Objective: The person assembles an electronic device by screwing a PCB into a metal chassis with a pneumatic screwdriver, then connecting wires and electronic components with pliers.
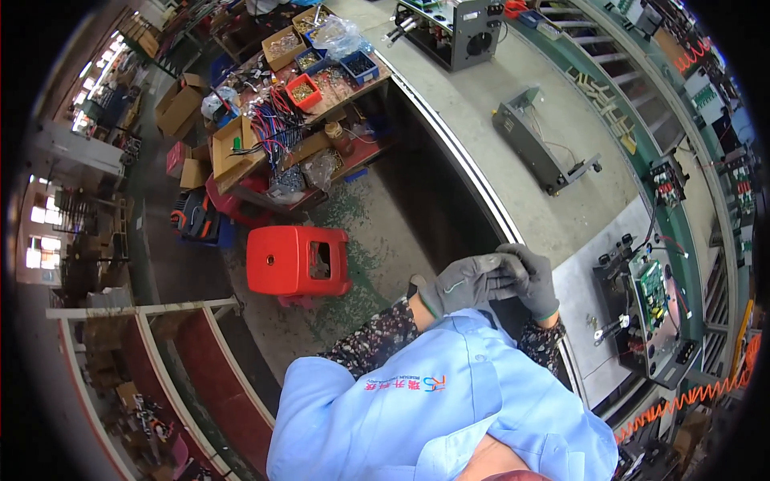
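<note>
Close together in front of my chest, both hands wear grey work gloves. My left hand (459, 285) reaches to the right with its fingers bent, their tips meeting the other hand. My right hand (539, 285) curls its fingers toward the left one. Whether anything small sits between the fingers is hidden. Just beyond them runs the pale edge rail (473, 180) of the workbench. On the bench to the right stands an open black device chassis (634, 337) with a green circuit board (654, 293) and cables.
Farther along the bench lie a dark metal frame (533, 144) and a grey housing with a fan (473, 36). A red stool (281, 260) stands on the floor at left. Behind it, a cluttered parts table holds a red bin (303, 92), a blue bin (358, 67) and wires (277, 124).
</note>
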A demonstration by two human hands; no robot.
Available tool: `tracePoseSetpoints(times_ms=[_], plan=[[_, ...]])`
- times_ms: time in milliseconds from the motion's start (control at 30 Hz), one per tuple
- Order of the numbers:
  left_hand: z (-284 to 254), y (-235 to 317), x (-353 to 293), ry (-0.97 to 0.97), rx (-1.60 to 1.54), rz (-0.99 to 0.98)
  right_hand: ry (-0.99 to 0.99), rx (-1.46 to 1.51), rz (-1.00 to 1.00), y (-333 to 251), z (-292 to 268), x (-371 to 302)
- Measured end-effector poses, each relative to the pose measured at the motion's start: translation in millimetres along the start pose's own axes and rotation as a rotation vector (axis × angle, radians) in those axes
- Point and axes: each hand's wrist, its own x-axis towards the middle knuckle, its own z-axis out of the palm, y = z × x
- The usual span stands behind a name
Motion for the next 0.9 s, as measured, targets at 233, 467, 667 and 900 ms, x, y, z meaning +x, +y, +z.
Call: tracePoseSetpoints(times_ms=[233, 467, 667, 900], plan=[[16.1, -2.0, 22.9, -0.118, -0.001, -0.062, 0.046, 0.096, 0.054, -3.3, -30.9, -7.9], [14.1, -2.0, 42.6, -0.118, 0.006, 0.048, 0.052, 0.156, 0.016, 10.1, -50.1, 8.4], [4.9, 5.4, 47.7, 0.049, -0.005, 0.155, -0.063, 0.173, 0.015, 4.6, -53.0, 39.3], [-8.9, 5.0, 58.3, 0.103, 0.005, 0.148, -0.133, 0.245, -0.023, 44.7, -50.8, 55.6]])
